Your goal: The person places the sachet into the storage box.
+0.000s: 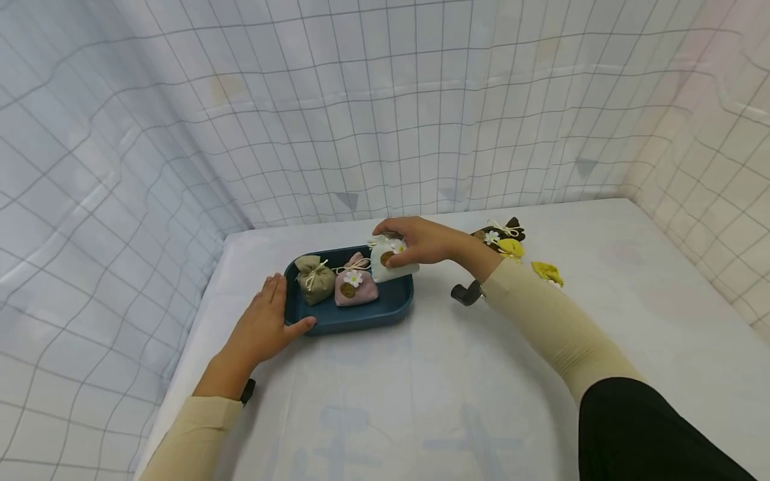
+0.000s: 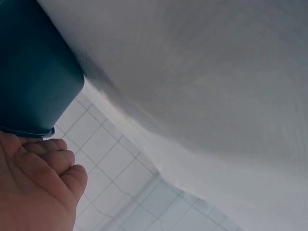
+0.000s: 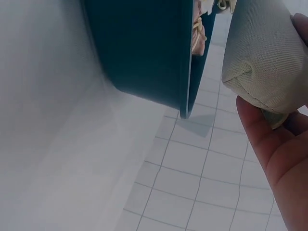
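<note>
A dark teal tray (image 1: 349, 325) stands on the white-covered table. Inside it, an olive drawstring pouch (image 1: 317, 284) sits at the left and a pink drawstring pouch (image 1: 359, 292) with a white flower in the middle. My right hand (image 1: 424, 242) pinches a white drawstring pouch (image 1: 380, 266) over the tray's right end; in the right wrist view that pouch (image 3: 269, 53) is above the rim, apart from it. My left hand (image 1: 265, 324) rests against the tray's left end, fingers along the rim and thumb at the front edge; the left wrist view shows its fingertips at the rim.
Right of the tray lie a dark brown pouch (image 1: 510, 230) with a white flower, a yellow pouch (image 1: 511, 249) beside it and another yellow pouch (image 1: 547, 272) further right. A grid-patterned white curtain (image 1: 409, 133) hangs behind and at both sides of the table.
</note>
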`<state>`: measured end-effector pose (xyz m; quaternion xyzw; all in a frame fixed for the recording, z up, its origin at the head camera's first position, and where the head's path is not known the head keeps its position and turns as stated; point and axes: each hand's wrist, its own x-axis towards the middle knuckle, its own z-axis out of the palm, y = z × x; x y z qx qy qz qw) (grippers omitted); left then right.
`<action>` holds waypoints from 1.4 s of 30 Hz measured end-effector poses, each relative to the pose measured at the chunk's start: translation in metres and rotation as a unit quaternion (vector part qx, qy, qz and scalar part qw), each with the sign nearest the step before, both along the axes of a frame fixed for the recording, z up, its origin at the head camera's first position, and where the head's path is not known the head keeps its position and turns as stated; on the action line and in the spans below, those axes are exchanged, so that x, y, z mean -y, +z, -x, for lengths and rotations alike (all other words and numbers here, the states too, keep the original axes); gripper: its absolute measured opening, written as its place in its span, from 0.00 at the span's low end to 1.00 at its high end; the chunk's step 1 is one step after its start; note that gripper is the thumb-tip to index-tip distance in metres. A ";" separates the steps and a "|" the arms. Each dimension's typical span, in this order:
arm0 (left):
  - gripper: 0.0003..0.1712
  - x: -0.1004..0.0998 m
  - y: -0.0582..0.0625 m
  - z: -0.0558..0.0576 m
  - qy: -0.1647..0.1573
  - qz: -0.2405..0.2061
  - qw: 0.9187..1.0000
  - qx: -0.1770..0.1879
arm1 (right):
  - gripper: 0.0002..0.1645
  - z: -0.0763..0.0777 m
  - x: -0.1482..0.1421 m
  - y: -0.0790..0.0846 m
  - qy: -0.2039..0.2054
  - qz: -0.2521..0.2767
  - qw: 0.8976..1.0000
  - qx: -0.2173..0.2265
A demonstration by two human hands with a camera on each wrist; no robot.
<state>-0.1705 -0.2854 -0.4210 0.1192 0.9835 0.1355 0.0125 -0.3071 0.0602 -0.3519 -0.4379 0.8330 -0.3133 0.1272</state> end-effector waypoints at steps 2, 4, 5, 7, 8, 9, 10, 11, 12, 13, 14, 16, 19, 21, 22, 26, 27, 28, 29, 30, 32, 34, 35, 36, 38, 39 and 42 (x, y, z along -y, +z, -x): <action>0.64 0.000 0.000 0.000 0.001 0.000 1.000 -0.002 | 0.37 0.000 0.009 0.002 0.007 -0.001 1.000 0.002; 0.64 0.000 0.000 0.000 0.002 0.000 1.000 -0.003 | 0.38 0.000 0.018 0.004 0.016 -0.003 1.000 0.002; 0.64 0.000 0.001 0.000 0.002 -0.001 1.000 -0.002 | 0.38 0.000 0.023 0.005 0.022 -0.005 1.000 0.001; 0.64 0.000 0.001 0.000 0.004 0.000 1.000 -0.001 | 0.38 -0.001 0.032 0.007 0.034 -0.010 0.999 0.003; 0.64 0.000 0.001 0.000 0.004 0.000 1.000 -0.002 | 0.38 -0.001 0.036 0.008 0.039 -0.013 0.999 0.004; 0.65 0.000 0.002 0.000 0.004 -0.001 1.000 -0.001 | 0.38 -0.002 0.040 0.010 0.045 -0.015 0.999 0.003; 0.65 0.000 0.002 0.000 0.004 -0.001 1.000 -0.001 | 0.37 -0.002 0.044 0.011 0.048 -0.019 0.999 0.003; 0.65 0.000 0.002 0.000 0.004 -0.001 1.000 -0.001 | 0.37 -0.002 0.048 0.013 0.052 -0.021 0.998 0.002; 0.65 0.000 0.002 0.000 0.003 -0.002 1.000 -0.001 | 0.37 -0.003 0.052 0.014 0.055 -0.024 0.998 -0.001; 0.65 0.000 0.002 0.000 0.002 -0.003 1.000 0.000 | 0.37 -0.003 0.055 0.016 0.057 -0.025 0.998 -0.003; 0.65 0.000 0.002 0.001 0.003 -0.004 1.000 0.001 | 0.37 -0.003 0.059 0.016 0.059 -0.026 0.998 -0.005; 0.65 0.001 0.001 0.001 0.003 -0.005 1.000 0.001 | 0.37 -0.004 0.066 0.017 0.066 -0.026 0.997 -0.008; 0.65 0.002 -0.001 0.002 0.001 -0.007 1.000 0.000 | 0.37 -0.005 0.076 0.016 0.081 -0.023 0.996 -0.010; 0.65 0.003 -0.002 0.003 0.000 -0.007 1.000 -0.001 | 0.37 -0.006 0.083 0.014 0.092 -0.020 0.996 -0.012; 0.66 0.003 -0.002 0.003 0.000 -0.007 1.000 -0.001 | 0.37 -0.006 0.085 0.014 0.096 -0.020 0.995 -0.014; 0.65 0.004 -0.002 0.002 0.001 -0.007 1.000 0.001 | 0.37 -0.009 0.095 0.013 0.104 -0.014 0.994 -0.011; 0.65 0.004 -0.002 0.002 0.002 -0.007 1.000 0.000 | 0.37 -0.009 0.097 0.013 0.105 -0.013 0.994 -0.012; 0.65 0.004 -0.002 0.002 0.002 -0.007 1.000 0.000 | 0.37 -0.009 0.098 0.013 0.106 -0.012 0.994 -0.014; 0.65 0.004 -0.002 0.002 0.002 -0.006 1.000 -0.001 | 0.37 -0.009 0.100 0.013 0.107 -0.012 0.994 -0.014; 0.65 0.003 -0.002 0.002 0.001 -0.007 1.000 -0.001 | 0.36 -0.009 0.101 0.012 0.108 -0.011 0.994 -0.014; 0.65 0.003 -0.002 0.002 0.001 -0.006 1.000 -0.001 | 0.36 -0.009 0.104 0.012 0.110 -0.010 0.994 -0.012; 0.65 0.003 -0.003 0.003 0.001 -0.007 1.000 -0.003 | 0.36 -0.008 0.107 0.010 0.109 -0.009 0.994 -0.010; 0.65 0.003 -0.003 0.003 0.001 -0.008 1.000 -0.004 | 0.35 -0.007 0.109 0.009 0.110 -0.008 0.994 -0.006; 0.65 0.003 -0.004 0.002 0.001 -0.009 1.000 -0.004 | 0.35 -0.007 0.110 0.008 0.110 -0.007 0.994 -0.005; 0.65 0.003 -0.004 0.002 0.001 -0.010 1.000 -0.006 | 0.34 -0.004 0.114 0.006 0.114 -0.005 0.993 -0.004; 0.66 0.003 -0.004 0.002 0.002 -0.010 1.000 -0.006 | 0.34 -0.003 0.116 0.005 0.115 -0.006 0.993 -0.005; 0.66 0.003 -0.003 0.002 0.002 -0.011 1.000 -0.007 | 0.33 -0.001 0.122 0.002 0.120 -0.008 0.993 -0.014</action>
